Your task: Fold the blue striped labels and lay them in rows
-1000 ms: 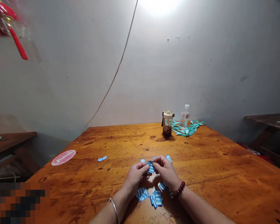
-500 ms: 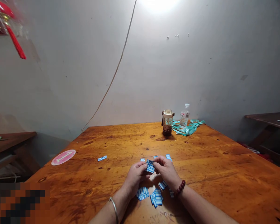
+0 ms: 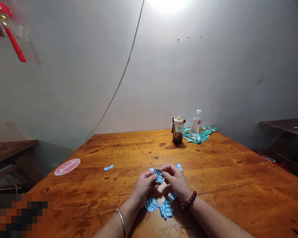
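Observation:
Small blue-and-white cards (image 3: pixel 159 178) are pinched between my two hands above the near part of the table. My left hand (image 3: pixel 144 185) grips their left side with thumb and fingers. At their upper right edge, my right hand (image 3: pixel 176 181) closes its thumb and forefinger on them. Below lie two loose piles of like cards, a left pile (image 3: pixel 152 205) and a right pile (image 3: pixel 166 209). More cards (image 3: pixel 172 197) lie under my right wrist, partly hidden by it. Beyond my right hand lies another small group of cards (image 3: pixel 179 167). Print on the cards is too small to read.
A wooden table (image 3: pixel 129 148) stands against the wall. On it are a lidded drink bottle (image 3: pixel 178 130), a clear water bottle (image 3: pixel 196 122), teal ribbon (image 3: pixel 201 137), a pink disc (image 3: pixel 67 167) and a separate blue-and-white piece (image 3: pixel 108 168). Side tables flank it.
The cards between my hands have tilted slightly, and their top edges look a little more spread toward the left. Both hands stay in nearly the same place; the view has shifted very slightly.

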A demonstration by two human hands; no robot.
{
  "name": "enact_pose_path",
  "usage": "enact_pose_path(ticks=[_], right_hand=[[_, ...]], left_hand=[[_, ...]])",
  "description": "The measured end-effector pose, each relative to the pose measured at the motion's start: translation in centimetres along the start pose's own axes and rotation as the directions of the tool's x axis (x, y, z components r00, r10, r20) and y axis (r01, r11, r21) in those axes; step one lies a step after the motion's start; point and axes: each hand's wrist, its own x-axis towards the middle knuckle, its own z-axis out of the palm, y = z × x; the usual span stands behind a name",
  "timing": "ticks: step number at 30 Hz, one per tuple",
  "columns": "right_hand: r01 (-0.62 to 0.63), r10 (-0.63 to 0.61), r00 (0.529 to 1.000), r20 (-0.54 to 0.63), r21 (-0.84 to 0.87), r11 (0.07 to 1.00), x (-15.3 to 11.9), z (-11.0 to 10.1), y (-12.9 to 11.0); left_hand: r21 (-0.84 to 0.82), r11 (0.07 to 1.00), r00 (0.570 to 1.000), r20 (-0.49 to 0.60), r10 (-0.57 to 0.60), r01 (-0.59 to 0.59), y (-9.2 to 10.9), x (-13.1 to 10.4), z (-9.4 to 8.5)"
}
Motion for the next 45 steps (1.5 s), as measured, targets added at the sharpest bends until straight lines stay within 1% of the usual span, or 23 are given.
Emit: enact_pose_path(ticks=[10,14,17,19,21,26,28,31,35,38,41,45], right_hand=[[0.011,-0.011,1.0,-0.026,-0.001,1.0,0.1,0.0,-0.1],[-0.021,0.021,1.0,0.003,0.01,1.0,0.2,0.1,-0.1],[-0.04,0.04,0.999,0.023,0.029,0.999,0.1,0.1,-0.1],[-0.078,0.075,0.997,0.036,0.073,0.994,0.1,0.1,-0.1],[-0.138,0.128,0.989,0.074,0.138,0.981,0.2,-0.1,-0.2],[-0.314,0.26,0.939,0.224,0.256,0.914,0.3,-0.8,0.0],[-0.344,0.273,0.926,0.259,0.285,0.895,0.3,-1.0,0.1],[-0.334,0.259,0.929,0.266,0.294,0.896,0.4,-1.0,0.2],[-0.312,0.251,0.936,0.246,0.252,0.916,0.4,-0.8,0.3],[-0.294,0.239,0.941,0.239,0.23,0.928,0.2,-0.6,0.0],[-0.255,0.219,0.957,0.191,0.185,0.949,0.1,-0.4,-0.4],[-0.18,0.169,0.982,0.08,0.148,0.973,0.1,0.0,-0.7]], left_hand=[[-0.008,1.0,1.0,-0.017,0.013,-0.013,-0.2,0.3,-0.1],[-0.019,1.0,1.0,0.008,0.016,-0.016,-0.2,0.2,0.0],[-0.041,0.999,1.0,0.007,0.012,-0.012,-0.2,0.1,-0.1],[-0.062,0.998,1.0,0.013,-0.012,0.013,-0.2,0.1,-0.2],[-0.084,0.996,0.999,0.042,-0.028,0.031,-0.1,0.1,-0.3],[-0.11,0.993,0.996,0.085,-0.033,0.042,0.0,-0.1,-0.3],[-0.107,0.993,0.995,0.09,-0.045,0.055,0.0,-0.1,-0.3],[-0.104,0.992,0.994,0.092,-0.057,0.066,0.0,-0.1,-0.3],[-0.089,0.993,0.995,0.073,-0.072,0.079,0.1,-0.1,-0.3],[-0.06,0.996,0.997,0.055,-0.059,0.062,0.3,-0.2,-0.1],[-0.026,1.0,0.999,0.03,-0.014,0.015,0.4,-0.1,0.2],[-0.004,1.0,0.999,-0.037,0.031,-0.031,0.2,0.2,0.2]])
